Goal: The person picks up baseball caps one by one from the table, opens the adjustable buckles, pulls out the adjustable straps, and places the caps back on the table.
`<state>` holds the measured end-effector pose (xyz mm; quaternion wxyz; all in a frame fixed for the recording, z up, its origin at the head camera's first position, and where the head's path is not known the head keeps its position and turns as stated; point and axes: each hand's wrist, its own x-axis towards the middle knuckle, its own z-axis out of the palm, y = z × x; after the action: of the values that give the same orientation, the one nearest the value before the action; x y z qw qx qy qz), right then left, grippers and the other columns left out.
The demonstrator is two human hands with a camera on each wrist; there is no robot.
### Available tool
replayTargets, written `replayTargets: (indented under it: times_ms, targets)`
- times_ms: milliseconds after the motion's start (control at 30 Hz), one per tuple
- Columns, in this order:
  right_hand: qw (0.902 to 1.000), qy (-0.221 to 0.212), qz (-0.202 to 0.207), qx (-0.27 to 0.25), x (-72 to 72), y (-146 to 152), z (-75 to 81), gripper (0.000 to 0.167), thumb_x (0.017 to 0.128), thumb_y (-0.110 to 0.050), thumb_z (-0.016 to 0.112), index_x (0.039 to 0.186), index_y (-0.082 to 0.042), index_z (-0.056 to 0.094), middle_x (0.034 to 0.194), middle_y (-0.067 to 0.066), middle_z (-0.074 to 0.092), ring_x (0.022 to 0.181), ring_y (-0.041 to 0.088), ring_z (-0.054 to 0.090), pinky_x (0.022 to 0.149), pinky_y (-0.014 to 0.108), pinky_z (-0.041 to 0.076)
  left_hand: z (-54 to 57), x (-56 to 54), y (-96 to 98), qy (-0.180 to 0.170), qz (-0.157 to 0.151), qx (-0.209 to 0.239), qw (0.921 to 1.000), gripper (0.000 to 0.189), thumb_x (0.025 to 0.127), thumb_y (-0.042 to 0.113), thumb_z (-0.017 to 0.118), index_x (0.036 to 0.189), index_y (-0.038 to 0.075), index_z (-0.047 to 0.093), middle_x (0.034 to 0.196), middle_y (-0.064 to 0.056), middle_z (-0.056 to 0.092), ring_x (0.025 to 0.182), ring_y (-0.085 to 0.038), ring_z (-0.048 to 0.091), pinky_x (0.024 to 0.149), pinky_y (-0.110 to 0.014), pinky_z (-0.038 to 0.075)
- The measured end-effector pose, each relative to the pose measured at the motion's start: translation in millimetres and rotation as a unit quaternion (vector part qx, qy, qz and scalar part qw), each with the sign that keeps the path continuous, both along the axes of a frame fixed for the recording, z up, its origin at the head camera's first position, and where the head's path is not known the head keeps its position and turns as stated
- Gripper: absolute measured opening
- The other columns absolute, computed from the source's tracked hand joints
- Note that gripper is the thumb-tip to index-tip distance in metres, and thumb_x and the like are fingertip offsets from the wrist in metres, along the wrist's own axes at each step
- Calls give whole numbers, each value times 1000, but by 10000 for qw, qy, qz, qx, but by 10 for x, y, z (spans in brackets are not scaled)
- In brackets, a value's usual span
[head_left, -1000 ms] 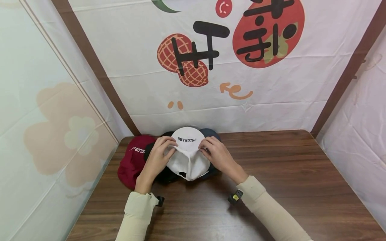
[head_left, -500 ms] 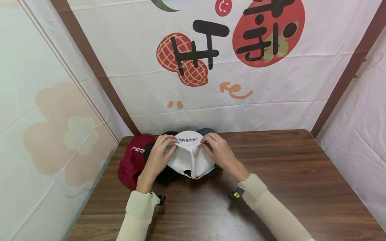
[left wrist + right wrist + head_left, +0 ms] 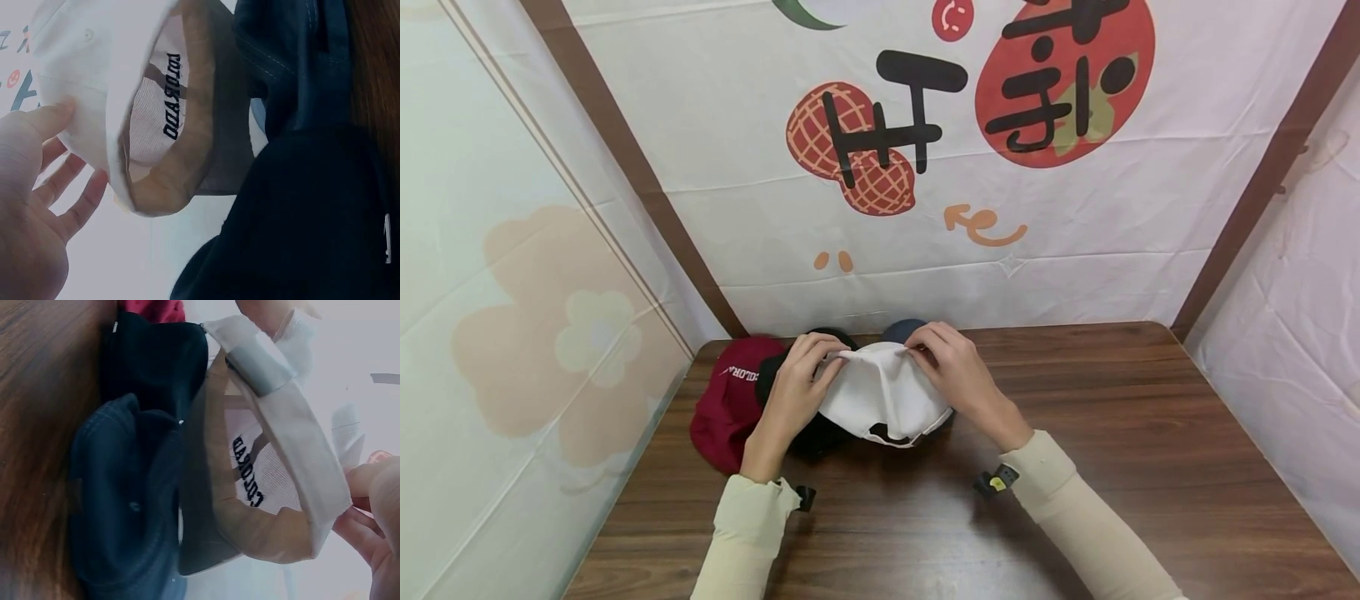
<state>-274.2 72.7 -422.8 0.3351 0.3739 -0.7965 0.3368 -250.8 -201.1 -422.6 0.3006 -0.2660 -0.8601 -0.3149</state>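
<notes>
Hands: left grip (image 3: 793, 387) and right grip (image 3: 955, 375) pinch one white cap (image 3: 883, 396); three more caps beneath.

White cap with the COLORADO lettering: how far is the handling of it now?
Done: nothing looks finished. In hand: left hand and right hand pinch the white fabric cap above the dark caps. Left: the dark red cap lies untouched.
</notes>
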Motion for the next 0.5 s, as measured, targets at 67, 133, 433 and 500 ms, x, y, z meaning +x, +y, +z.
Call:
replayTargets:
  times_ms: [67,133,433,500]
  targets:
    - [10000,2,19,-18,16,26,34,8,103,-14,72,102,-7,76,101,5,75,97,22,70,85,37,59,15,16,18,48,-47,17,10000,16,96,7,77,112,10,77,116,-6,72,106,-21,59,83,-29,50]
    - [10000,43,35,-58,32,51,68,4,101,-11,74,101,-7,76,100,5,75,97,22,71,85,37,59,32,33,37,92,-80,16,9999,17,96,7,77,113,10,77,116,-6,72,106,-21,60,83,-29,50]
    - [9998,124,-43,-140,83,162,162,2,98,-6,76,99,-8,77,99,5,74,94,20,71,79,35,60,135,93,134,243,-349,53,9991,17,97,7,77,114,9,77,114,-6,72,108,-23,62,91,-34,51]
    - [9998,126,-46,-145,101,184,189,5,97,-4,77,99,-8,77,99,5,74,93,20,71,78,34,60,150,102,155,299,-402,69,9987,17,97,6,77,114,8,77,114,-7,73,109,-24,64,92,-35,53]
